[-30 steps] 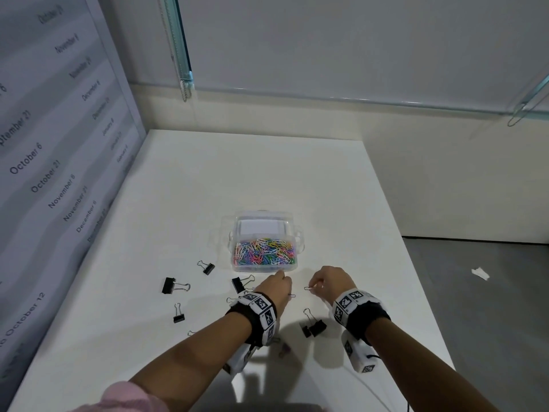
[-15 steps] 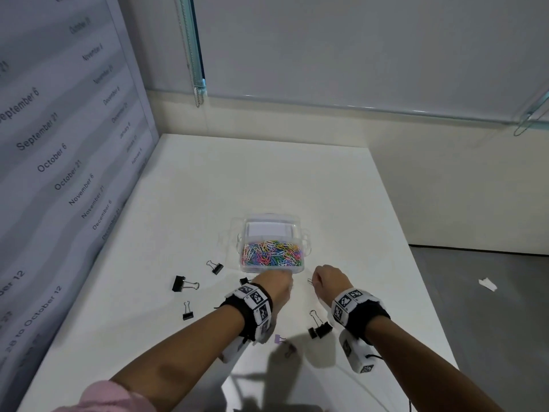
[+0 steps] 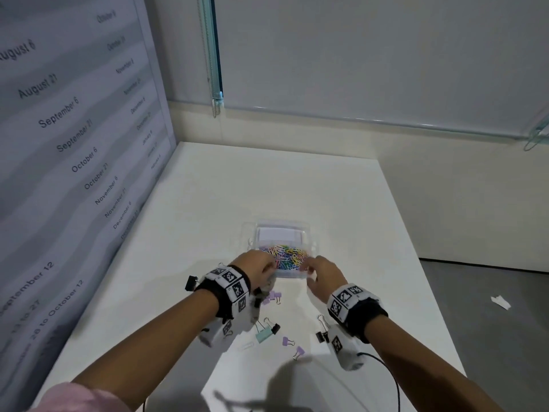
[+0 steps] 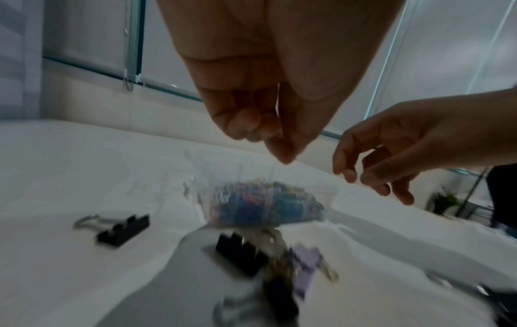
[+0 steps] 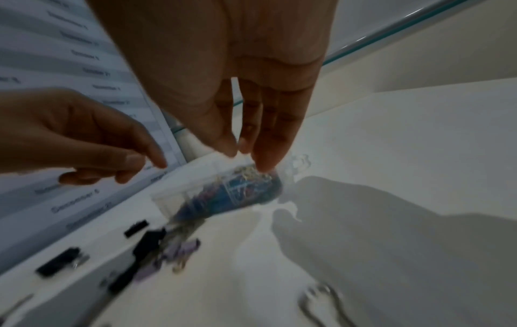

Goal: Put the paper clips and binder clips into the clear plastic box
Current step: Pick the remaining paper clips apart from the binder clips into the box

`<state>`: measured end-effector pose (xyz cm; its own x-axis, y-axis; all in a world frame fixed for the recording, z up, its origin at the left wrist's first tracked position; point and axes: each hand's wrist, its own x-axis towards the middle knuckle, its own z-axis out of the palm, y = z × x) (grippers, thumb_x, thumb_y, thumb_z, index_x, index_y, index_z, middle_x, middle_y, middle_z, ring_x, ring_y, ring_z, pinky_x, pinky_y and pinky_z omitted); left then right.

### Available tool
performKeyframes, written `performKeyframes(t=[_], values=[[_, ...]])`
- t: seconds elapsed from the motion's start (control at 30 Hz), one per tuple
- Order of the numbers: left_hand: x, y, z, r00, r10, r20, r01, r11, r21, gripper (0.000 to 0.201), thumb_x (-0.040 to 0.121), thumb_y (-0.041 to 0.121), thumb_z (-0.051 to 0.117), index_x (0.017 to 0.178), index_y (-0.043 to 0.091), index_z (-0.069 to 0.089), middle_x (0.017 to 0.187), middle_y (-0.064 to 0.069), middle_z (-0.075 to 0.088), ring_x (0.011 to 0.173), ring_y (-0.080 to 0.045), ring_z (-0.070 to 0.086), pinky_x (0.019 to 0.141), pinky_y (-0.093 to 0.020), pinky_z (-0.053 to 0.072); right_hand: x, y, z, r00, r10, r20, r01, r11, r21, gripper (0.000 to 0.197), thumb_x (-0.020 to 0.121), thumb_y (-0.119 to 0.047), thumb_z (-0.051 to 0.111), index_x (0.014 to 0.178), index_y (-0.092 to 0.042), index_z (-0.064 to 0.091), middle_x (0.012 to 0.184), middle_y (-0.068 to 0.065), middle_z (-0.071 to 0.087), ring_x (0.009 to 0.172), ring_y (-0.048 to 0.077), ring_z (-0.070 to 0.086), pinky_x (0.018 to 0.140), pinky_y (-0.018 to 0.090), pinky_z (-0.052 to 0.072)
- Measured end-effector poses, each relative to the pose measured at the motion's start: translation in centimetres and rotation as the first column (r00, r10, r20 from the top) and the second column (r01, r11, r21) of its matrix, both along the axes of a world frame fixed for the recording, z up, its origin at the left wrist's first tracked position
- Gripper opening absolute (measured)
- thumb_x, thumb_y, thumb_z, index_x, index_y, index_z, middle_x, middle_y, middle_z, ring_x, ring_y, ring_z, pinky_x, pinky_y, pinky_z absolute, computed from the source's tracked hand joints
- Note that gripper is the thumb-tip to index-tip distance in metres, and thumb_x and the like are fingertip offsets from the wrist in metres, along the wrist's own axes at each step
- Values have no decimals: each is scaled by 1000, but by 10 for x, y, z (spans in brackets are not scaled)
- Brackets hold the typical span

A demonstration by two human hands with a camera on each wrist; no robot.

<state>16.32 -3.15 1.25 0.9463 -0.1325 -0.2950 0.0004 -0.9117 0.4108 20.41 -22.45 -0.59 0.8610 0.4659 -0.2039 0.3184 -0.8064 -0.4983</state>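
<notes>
The clear plastic box (image 3: 280, 226) stands mid-table, its near half full of coloured paper clips (image 3: 286, 257). My left hand (image 3: 271, 267) hovers at the box's near left corner. Its fingertips (image 4: 281, 152) are bunched together, and no clip shows between them. My right hand (image 3: 306, 267) hangs over the near right corner with its fingers (image 5: 265, 154) straight, pointing down and holding nothing. Binder clips lie on the table close to me: a purple one (image 3: 274, 297), a mint one (image 3: 264, 334), two small purple ones (image 3: 287, 341) and a black one (image 3: 320, 334).
Another black binder clip (image 3: 190, 282) lies left of my left wrist. A printed calendar panel (image 3: 74, 144) walls off the table's left side. The white table (image 3: 267, 179) ends at a drop on the right, where grey floor (image 3: 490, 307) shows.
Both hands have risen from the table and moved forward to the box's near edge. The right hand's pinch on a paper clip has given way to straight fingers.
</notes>
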Motion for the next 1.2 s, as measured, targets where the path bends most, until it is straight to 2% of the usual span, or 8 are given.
performKeyframes(t=[0.13, 0.33, 0.43, 0.53, 0.63, 0.83, 1.03, 1.2], values=[[-44, 7, -19, 975, -148, -166, 153, 988, 22, 9, 86, 29, 54, 79, 23, 52, 90, -4, 65, 79, -18, 55, 72, -27, 45, -32, -26, -14, 976, 158, -151, -180, 973, -146, 12, 80, -21, 60, 92, -25, 60, 90, -7, 50, 85, 12, 50, 76, 20, 39], [-92, 16, -51, 941, -77, -330, 98, 994, 46, 31, 69, 37, 73, 78, 25, 46, 70, 13, 44, 77, -12, 47, 68, -24, 38, -61, -48, -38, 956, 137, -260, -213, 932, -292, 56, 67, -44, 73, 114, -25, 50, 99, -6, 32, 97, 18, 45, 86, 30, 43], [-98, 14, -59, 945, -60, -321, 67, 998, 11, 21, 75, 28, 70, 81, 23, 50, 67, 15, 41, 78, -11, 47, 58, -14, 31, -66, -43, -43, 953, 164, -254, -227, 943, -242, 54, 72, -36, 72, 119, -23, 47, 102, -4, 31, 91, 15, 40, 78, 25, 38], [-101, 11, -57, 947, -70, -312, 69, 998, -15, 13, 81, 20, 65, 91, 12, 63, 78, 6, 57, 80, -10, 48, 56, -8, 28, -72, -31, -45, 959, 169, -229, -210, 963, -170, 46, 76, -29, 70, 116, -23, 49, 100, -4, 34, 86, 13, 40, 75, 23, 34], [-103, 9, -51, 943, -56, -327, 54, 998, -13, 10, 83, 18, 63, 91, 12, 65, 99, -6, 67, 81, -9, 49, 64, -17, 36, -73, -18, -45, 961, 175, -215, -206, 969, -135, 45, 74, -32, 71, 114, -23, 51, 99, -5, 35, 88, 14, 41, 76, 24, 35], [-111, 6, -51, 959, -29, -283, 25, 1000, -18, 21, 79, 13, 54, 64, 26, 46, 79, 1, 58, 76, -15, 53, 69, -25, 41, -77, 21, -41, 935, 307, -176, -332, 933, -139, 55, 71, -40, 71, 119, -26, 50, 116, 3, 45, 109, 19, 41, 91, 33, 40], [-109, 11, -42, 983, 45, -179, -62, 994, -90, 18, 86, 12, 49, 103, 13, 52, 94, -9, 65, 88, -27, 59, 75, -29, 43, -88, 37, -47, 919, 365, -151, -386, 912, -141, 25, 81, -15, 57, 106, -16, 55, 110, 8, 50, 103, 26, 49, 72, 28, 33], [-75, 19, -18, 997, 56, -56, -60, 996, -73, 16, 91, 13, 46, 103, 11, 58, 105, -5, 67, 92, -22, 60, 75, -23, 38, -77, 24, -43, 946, 273, -177, -306, 932, -195, 29, 77, 1, 52, 101, -14, 59, 112, 8, 49, 103, 27, 52, 79, 31, 42]])
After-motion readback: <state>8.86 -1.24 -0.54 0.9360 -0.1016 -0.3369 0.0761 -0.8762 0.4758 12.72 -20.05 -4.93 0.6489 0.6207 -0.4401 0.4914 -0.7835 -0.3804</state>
